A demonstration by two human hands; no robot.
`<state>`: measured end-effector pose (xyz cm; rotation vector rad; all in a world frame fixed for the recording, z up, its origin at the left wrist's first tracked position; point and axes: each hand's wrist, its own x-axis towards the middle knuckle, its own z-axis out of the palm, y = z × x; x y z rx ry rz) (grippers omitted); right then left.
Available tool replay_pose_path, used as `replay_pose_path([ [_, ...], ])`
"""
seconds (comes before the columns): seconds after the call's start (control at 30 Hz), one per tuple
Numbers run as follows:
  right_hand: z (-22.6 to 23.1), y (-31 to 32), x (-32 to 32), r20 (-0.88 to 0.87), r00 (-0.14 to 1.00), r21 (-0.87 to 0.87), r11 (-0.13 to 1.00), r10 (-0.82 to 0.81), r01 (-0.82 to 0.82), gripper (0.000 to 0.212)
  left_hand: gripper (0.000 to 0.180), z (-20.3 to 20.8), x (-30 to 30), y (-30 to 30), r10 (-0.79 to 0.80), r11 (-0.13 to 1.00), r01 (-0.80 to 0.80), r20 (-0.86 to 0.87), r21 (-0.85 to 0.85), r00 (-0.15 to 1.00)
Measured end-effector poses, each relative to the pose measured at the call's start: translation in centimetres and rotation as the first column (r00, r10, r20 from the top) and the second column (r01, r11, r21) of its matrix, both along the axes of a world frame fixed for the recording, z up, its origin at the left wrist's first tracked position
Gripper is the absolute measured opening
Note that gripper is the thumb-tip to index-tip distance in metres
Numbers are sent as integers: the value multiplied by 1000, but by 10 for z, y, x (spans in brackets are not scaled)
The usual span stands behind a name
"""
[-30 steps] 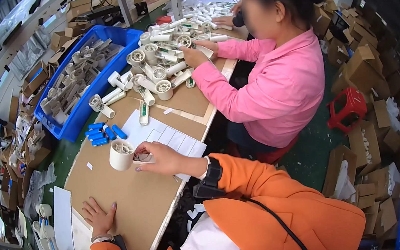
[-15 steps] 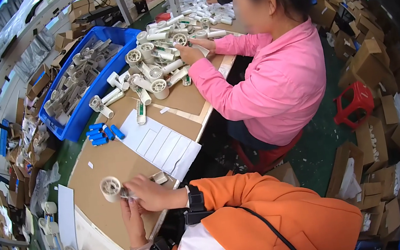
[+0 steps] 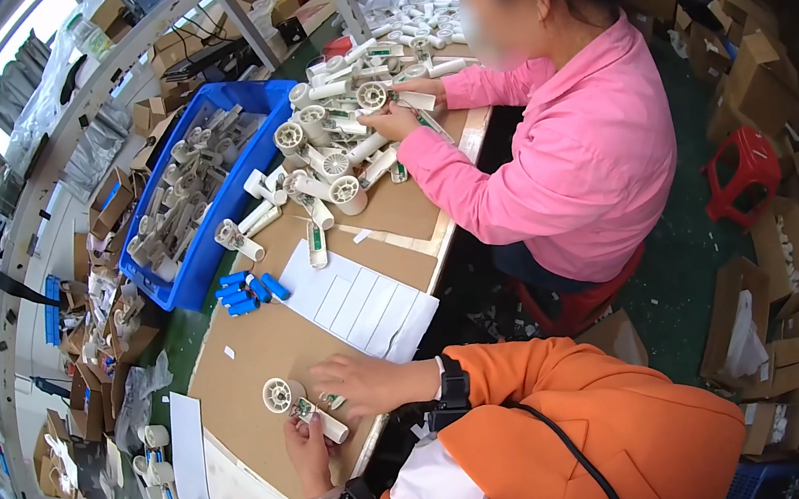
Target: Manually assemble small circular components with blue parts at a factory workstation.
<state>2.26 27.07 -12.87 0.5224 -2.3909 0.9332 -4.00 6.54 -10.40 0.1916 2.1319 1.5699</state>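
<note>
Where the left fingers close: the left hand (image 3: 311, 453) grips a white round-headed part (image 3: 280, 396) by its handle, head just past the fingertips.
Right hand (image 3: 365, 383): fingers half-curled over a small white-and-green piece (image 3: 335, 399); whether they pinch it, I cannot tell.
Both hands: touching at the part half a second ago, now parted, so the left alone bears it.
Cardboard (image 3: 230, 383): beneath the fingers.
Gridded sheet (image 3: 367, 306) and blue cylinders (image 3: 242, 295): beyond the fingertips.
Blue bin (image 3: 189, 295) and heaped white parts (image 3: 335, 165): farthest out.
</note>
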Motion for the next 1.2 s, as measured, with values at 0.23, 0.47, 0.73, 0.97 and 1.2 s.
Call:
replay_pose_path([
  [0.23, -10, 6, 2, 122, 970, 155, 970, -208, 189, 43, 39, -48, -17, -20, 10, 1000, -3, -351, 22, 936],
  [0.47, 7, 14, 18, 125, 942, 22, 950, -312, 311, 28, 46, -5, 5, 8, -131, 977, 76, -283, -197, 950],
  [0.73, 36, -6, 22, 74, 966, -183, 949, -247, 257, 26, 49, -12, 4, 14, -77, 993, 48, -291, -106, 954],
  [0.97, 44, -9, 25, 110, 970, -257, 937, -215, 237, 24, 48, -14, 8, 16, -101, 986, 47, -343, -162, 934],
  [1.2, 32, -19, 25, 120, 992, -255, 965, -30, 60, 30, 60, -28, 0, -1, -182, 982, 188, -166, 18, 969],
])
